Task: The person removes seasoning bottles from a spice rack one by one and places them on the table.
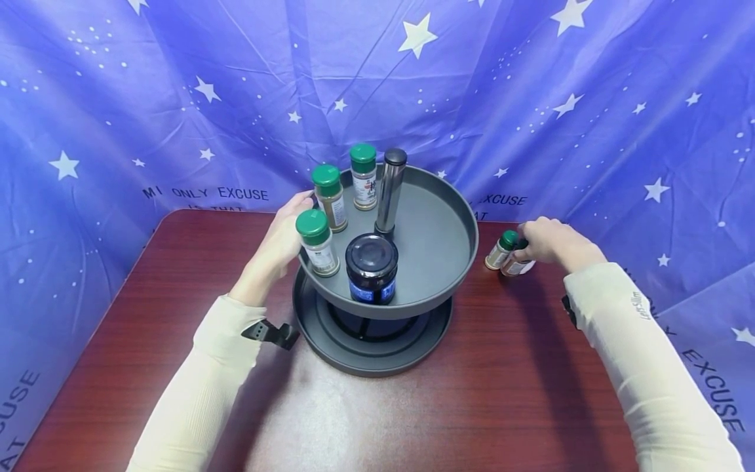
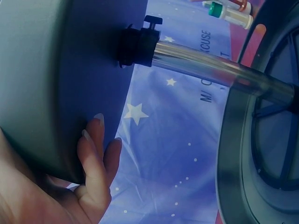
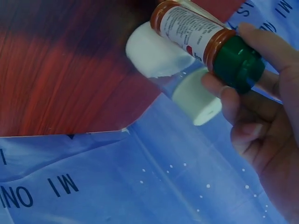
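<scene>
1. Head view: left hand [image 1: 282,233] grasps the upper tray [image 1: 439,223] at its 9-to-10 o'clock rim, fingers curled beneath. A sudden pull or release could rock the tray.
2. Right hand [image 1: 545,241], at 3 o'clock beyond the tray, pinches the brown jar [image 3: 191,35] by its cap. Whether its base touches the table [image 1: 472,367] cannot be told. A cap-only hold risks slipping or loosening.
3. The white jar [image 3: 159,51] and pale jar [image 1: 498,254] stand close by; a sideways swing could topple either.
4. Tray load sits from 7 to 11 o'clock, including the dark jar [image 1: 371,269]. Uneven weight may encourage tilting.
5. The 9 o'clock jar [image 1: 320,248] stands just beside the left hand; a knuckle could tip it.
</scene>
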Tool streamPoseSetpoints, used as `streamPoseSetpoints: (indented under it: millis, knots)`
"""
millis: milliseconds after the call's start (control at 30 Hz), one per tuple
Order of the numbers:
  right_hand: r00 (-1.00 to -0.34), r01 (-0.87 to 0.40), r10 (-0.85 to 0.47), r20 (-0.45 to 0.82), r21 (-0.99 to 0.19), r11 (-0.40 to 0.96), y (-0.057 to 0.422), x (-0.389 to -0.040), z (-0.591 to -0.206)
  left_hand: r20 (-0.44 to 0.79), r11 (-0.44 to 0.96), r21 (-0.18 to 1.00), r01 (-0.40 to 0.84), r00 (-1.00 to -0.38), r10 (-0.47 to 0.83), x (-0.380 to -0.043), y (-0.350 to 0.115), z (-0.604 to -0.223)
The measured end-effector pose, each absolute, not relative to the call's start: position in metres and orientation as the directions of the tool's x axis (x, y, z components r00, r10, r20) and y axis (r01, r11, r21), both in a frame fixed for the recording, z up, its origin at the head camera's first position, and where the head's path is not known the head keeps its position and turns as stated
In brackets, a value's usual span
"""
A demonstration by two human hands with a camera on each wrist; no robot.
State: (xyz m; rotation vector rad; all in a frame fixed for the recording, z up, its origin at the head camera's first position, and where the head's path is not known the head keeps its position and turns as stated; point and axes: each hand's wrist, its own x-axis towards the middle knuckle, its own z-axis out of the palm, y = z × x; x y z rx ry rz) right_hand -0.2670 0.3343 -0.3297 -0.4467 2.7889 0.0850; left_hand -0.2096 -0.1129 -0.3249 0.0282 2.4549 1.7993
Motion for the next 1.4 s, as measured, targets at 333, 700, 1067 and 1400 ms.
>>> streamPoseSetpoints:
  millis: [333,700,1067,1400]
  knots:
    - [-0.911,-0.310,-0.287,-0.297,0.032,0.950,0.336,-0.265,-0.339,-0.059,0.287,0.957,-0.036,-0.995,0.075,-0.209,-0.112,-0.325]
    - [-0.913,-0.332,-0.306,-0.270,0.053,0.942,0.337,-0.262,-0.350,-0.070,0.280,0.959,-0.048,-0.995,0.068,-0.210,-0.111,-0.325]
    - [-0.928,-0.318,-0.289,-0.235,0.096,0.943,0.334,-0.261,-0.355,-0.071,0.281,0.958,-0.048,-0.995,0.070,-0.209,-0.113,-0.326]
    - [-0.932,-0.297,-0.284,-0.227,0.025,0.955,0.334,-0.261,-0.356,-0.075,0.282,0.958,-0.052,-0.995,0.069,-0.210,-0.113,-0.326]
